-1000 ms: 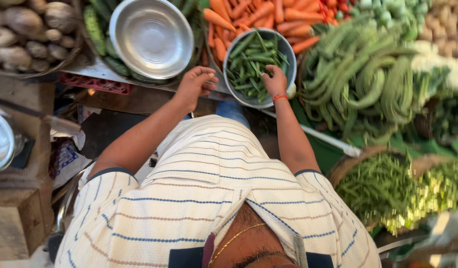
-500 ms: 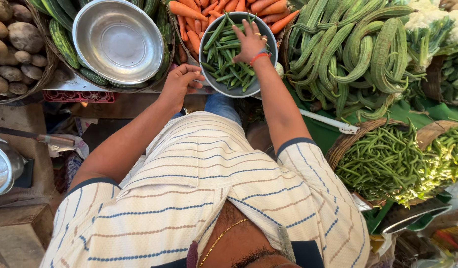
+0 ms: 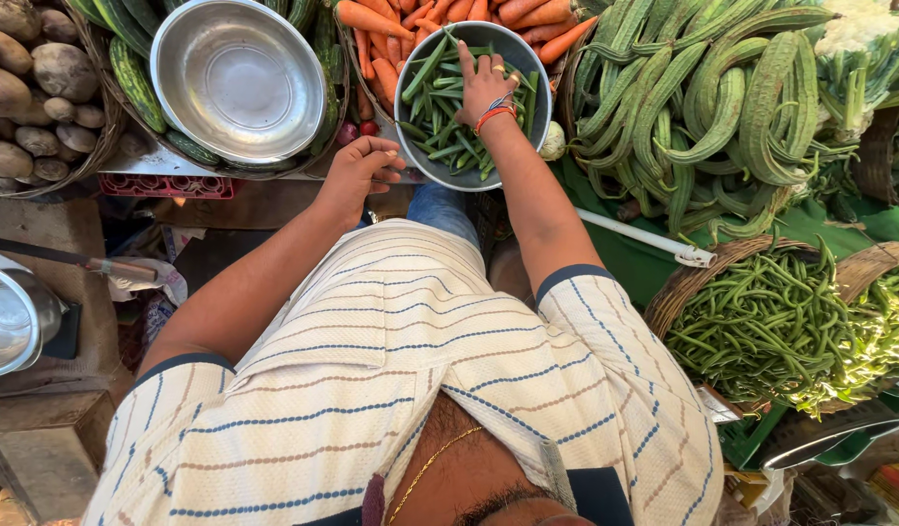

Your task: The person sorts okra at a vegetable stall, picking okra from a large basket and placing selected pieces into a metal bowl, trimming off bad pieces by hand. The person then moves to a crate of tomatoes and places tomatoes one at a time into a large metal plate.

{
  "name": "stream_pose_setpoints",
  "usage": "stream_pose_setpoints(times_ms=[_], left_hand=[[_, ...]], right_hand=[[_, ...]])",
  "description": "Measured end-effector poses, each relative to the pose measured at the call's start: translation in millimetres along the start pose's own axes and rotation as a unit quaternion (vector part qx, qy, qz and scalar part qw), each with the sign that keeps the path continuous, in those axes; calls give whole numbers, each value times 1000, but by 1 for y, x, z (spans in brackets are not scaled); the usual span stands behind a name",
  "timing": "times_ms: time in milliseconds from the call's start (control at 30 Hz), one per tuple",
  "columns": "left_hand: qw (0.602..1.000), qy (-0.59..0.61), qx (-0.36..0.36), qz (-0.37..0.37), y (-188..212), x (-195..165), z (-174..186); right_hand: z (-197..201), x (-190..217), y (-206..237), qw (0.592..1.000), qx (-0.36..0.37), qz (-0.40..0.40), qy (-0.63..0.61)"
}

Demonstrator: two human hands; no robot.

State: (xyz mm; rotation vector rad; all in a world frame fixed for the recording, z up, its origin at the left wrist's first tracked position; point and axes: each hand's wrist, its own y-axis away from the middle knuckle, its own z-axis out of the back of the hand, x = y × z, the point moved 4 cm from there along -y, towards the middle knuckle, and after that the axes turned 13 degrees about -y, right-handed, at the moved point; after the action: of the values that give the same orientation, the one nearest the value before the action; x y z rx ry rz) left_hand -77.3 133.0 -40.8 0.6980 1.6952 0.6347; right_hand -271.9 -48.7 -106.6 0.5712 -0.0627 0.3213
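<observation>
The right hand [image 3: 484,86] lies spread, palm down, on the green beans [image 3: 440,117] inside the grey bowl [image 3: 527,58], clamped on nothing. The left hand [image 3: 357,173], fingers curled and empty, hovers just beside the bowl's near-left rim. The beans run mostly near-to-far; carrots [image 3: 440,15] lie beyond.

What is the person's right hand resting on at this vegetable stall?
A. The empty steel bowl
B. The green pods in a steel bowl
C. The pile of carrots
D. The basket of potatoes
B: the right hand lies flat on the long green pods inside the steel bowl, while the empty steel bowl sits apart to the side and the left hand stays curled near the counter edge.
</observation>
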Motion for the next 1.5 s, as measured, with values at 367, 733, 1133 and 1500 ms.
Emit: stream_pose_setpoints(times_ms=[367, 733, 1133, 1500], left_hand=[[1000, 19, -9, -9, -4, 16, 2], [999, 18, 13, -25, -17, 10, 10], [999, 17, 27, -20, 3, -3, 22], [998, 40, 33, -25, 10, 6, 25]], right_hand=[[-2, -1, 6, 996, 32, -74, -40], [-6, 18, 9, 999, -19, 31, 17], [1, 13, 27, 998, 26, -38, -40], [10, 1, 66, 957, -175, 52, -224]])
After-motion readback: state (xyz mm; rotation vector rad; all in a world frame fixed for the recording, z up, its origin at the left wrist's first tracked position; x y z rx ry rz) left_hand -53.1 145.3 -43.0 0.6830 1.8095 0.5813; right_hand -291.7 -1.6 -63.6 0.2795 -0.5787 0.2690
